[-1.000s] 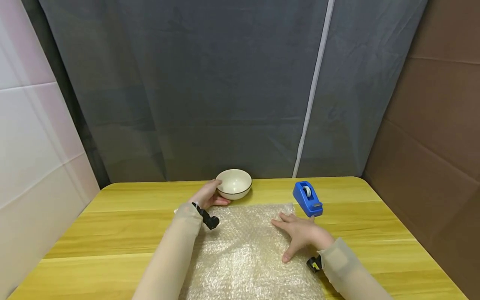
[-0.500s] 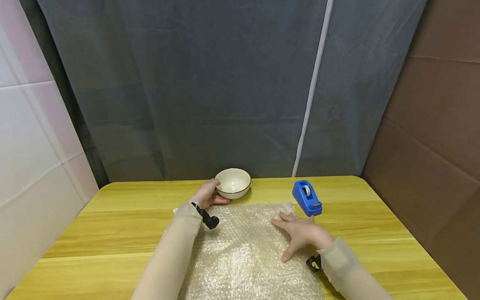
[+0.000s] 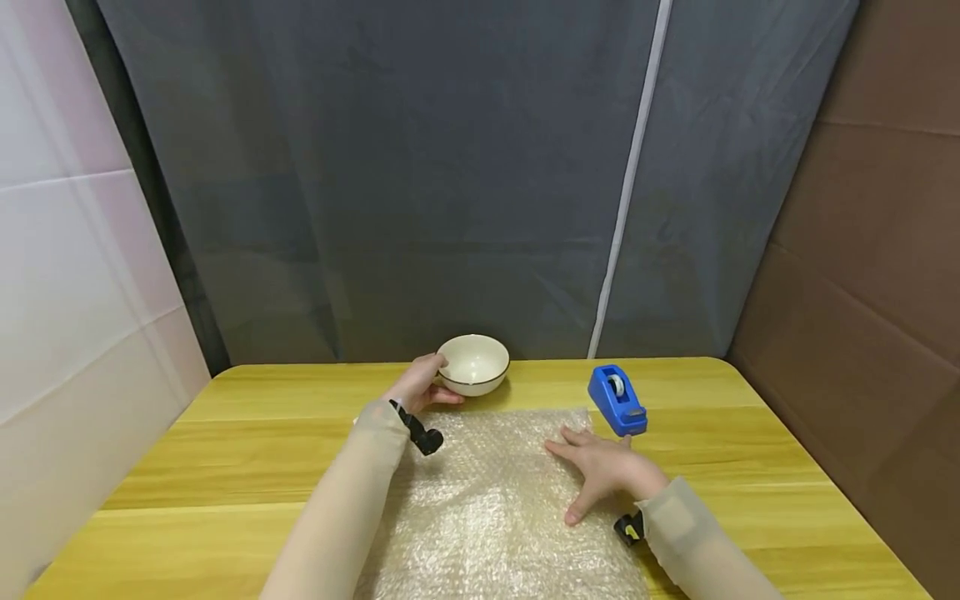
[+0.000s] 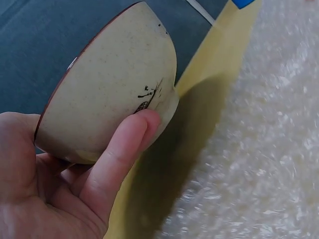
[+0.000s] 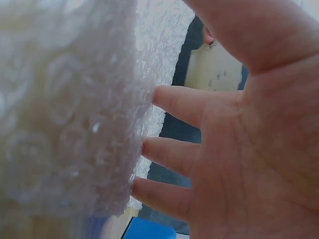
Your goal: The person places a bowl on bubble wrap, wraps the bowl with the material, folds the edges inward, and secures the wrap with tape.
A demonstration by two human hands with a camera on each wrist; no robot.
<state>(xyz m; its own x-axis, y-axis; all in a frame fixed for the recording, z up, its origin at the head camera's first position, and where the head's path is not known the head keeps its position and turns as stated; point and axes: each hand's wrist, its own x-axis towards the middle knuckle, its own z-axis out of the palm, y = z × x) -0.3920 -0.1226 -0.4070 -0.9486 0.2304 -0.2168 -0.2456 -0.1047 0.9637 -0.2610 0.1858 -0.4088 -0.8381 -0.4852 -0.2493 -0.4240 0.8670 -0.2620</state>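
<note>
A cream bowl (image 3: 472, 367) with a dark rim is held near the far edge of the table, its outside showing small dark markings in the left wrist view. My left hand (image 3: 422, 385) grips it from the left, thumb over the rim and fingers against the outer wall below. The bowl's shadow falls on the wood beside it. A sheet of bubble wrap (image 3: 487, 508) lies flat in front of me. On its right side rests my right hand (image 3: 603, 468), fingers spread, fingertips touching the wrap in the right wrist view.
A blue tape dispenser (image 3: 617, 402) with a roll of tape stands just past the wrap's far right corner. The wooden table (image 3: 202, 492) is backed by a dark grey curtain (image 3: 450, 183), with a brown panel (image 3: 885, 250) at the right.
My left hand and the bowl have risen very slightly. The right hand keeps its place on the bubble wrap, and the head view has shifted a little.
</note>
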